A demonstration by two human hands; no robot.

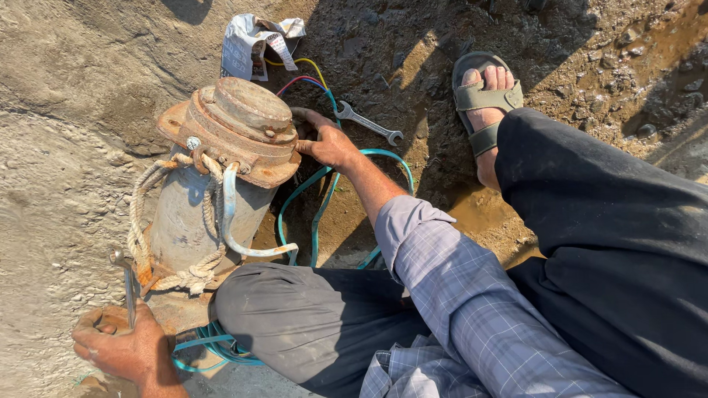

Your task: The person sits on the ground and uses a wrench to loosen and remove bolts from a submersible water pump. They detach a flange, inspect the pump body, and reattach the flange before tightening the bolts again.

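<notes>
On muddy ground, our right hand [324,144] is gripping the rusty round metal pump flange [240,129]; our left hand [125,346] is clutching a slim steel spanner [127,284].

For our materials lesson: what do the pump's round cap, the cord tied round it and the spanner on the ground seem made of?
Round cap: likely iron or steel, matt, with orange-brown rust. Cord: twisted fibre rope, pale and frayed; natural or synthetic is unclear. Spanner: bright silvery metal, probably plated steel.
</notes>
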